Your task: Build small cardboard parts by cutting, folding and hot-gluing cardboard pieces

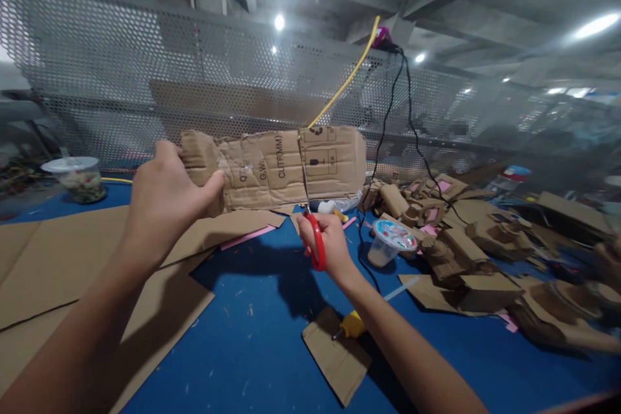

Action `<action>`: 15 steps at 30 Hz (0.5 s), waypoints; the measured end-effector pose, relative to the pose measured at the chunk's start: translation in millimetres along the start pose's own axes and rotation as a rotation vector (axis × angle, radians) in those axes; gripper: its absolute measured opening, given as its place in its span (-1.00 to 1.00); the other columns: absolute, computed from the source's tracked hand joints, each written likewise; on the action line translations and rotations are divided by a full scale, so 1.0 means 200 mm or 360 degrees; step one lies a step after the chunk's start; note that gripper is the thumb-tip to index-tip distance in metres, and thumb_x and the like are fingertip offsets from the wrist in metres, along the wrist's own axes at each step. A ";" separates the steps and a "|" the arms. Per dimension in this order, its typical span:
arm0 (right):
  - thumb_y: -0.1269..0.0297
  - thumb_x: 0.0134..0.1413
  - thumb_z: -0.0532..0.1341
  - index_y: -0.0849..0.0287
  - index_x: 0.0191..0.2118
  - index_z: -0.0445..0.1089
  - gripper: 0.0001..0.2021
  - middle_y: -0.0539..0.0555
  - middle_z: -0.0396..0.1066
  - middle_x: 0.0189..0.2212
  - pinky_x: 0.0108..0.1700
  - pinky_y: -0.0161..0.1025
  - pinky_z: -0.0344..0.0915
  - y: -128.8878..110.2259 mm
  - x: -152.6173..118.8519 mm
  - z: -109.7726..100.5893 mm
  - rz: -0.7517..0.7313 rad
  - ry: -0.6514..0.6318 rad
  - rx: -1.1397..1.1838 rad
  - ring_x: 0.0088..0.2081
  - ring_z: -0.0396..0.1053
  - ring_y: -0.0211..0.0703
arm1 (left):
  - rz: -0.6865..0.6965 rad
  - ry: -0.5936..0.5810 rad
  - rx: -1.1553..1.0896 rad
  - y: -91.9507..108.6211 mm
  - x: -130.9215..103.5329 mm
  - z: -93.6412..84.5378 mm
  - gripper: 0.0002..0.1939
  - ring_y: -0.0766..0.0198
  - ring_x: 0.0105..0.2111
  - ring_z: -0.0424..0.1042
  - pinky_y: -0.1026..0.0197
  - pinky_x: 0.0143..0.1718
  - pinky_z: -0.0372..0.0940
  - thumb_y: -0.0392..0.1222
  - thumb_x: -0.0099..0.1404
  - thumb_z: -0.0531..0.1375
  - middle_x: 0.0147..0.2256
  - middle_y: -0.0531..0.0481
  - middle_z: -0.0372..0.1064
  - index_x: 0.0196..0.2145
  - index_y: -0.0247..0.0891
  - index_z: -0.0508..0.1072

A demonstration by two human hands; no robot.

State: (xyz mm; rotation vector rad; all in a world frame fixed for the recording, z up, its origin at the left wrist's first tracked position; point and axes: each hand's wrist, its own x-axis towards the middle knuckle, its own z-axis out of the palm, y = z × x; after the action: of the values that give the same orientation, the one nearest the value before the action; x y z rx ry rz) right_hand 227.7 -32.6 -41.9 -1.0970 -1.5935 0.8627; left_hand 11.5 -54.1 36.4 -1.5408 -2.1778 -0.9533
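Note:
My left hand point(167, 197) grips the left end of a long creased cardboard piece point(259, 171), thumb in front, holding it upright above the table. Black print shows on its face. My right hand point(330, 242) is closed on red-handled scissors point(317, 249), just under the cardboard's lower edge. The scissor blades reach up across the cardboard, and a dark cut line runs up to its top edge. Below my right forearm, a yellow glue gun point(352, 325) rests with its nozzle over a small cardboard piece point(337, 356).
Large cardboard sheets point(58, 252) cover the table's left side. A lidded cup point(388, 242) and many cardboard parts point(456, 252) lie at right. Another tub point(80, 178) stands far left. Behind is a perforated metal screen point(111, 71), with black cables point(410, 100) hanging down.

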 end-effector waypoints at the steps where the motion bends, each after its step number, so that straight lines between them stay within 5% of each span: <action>1: -0.20 -0.11 0.20 0.08 -0.73 0.06 -0.48 -0.07 0.10 -0.76 -0.65 -0.33 -0.01 0.00 0.00 0.00 0.0006 0.0002 -0.0002 -0.68 0.10 -0.32 | 0.0003 -0.0011 0.0015 0.00 0.00 0.00 -0.50 -0.23 -0.21 0.49 -0.11 -0.17 0.41 0.04 0.12 0.25 -0.31 -0.20 0.38 -0.12 -0.40 0.31; 10: -0.25 -0.17 0.25 0.13 -0.71 0.23 -0.47 -0.03 0.22 -0.77 -0.62 -0.31 0.19 -0.02 0.01 -0.04 0.0182 -0.0257 0.0037 -0.71 0.23 -0.27 | 0.0041 -0.0102 0.0150 0.04 -0.02 -0.02 -0.48 -0.25 -0.23 0.51 -0.11 -0.19 0.40 0.02 0.17 0.24 -0.32 -0.25 0.40 -0.07 -0.43 0.27; 15: -0.12 -0.17 0.25 0.11 -0.73 0.15 -0.54 -0.08 0.16 -0.77 -0.65 -0.33 0.13 -0.03 0.02 -0.04 0.0157 -0.0177 0.0014 -0.71 0.21 -0.29 | 0.0044 -0.0121 0.0115 0.03 -0.01 -0.01 -0.48 -0.28 -0.21 0.50 -0.10 -0.19 0.40 0.02 0.18 0.23 -0.30 -0.29 0.41 -0.07 -0.45 0.27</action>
State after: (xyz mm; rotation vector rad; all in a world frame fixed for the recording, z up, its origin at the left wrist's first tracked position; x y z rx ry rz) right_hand 232.9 -30.9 -32.7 -1.1465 -1.6360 1.0109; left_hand 16.4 -55.8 39.8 -1.5934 -2.2110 -0.8110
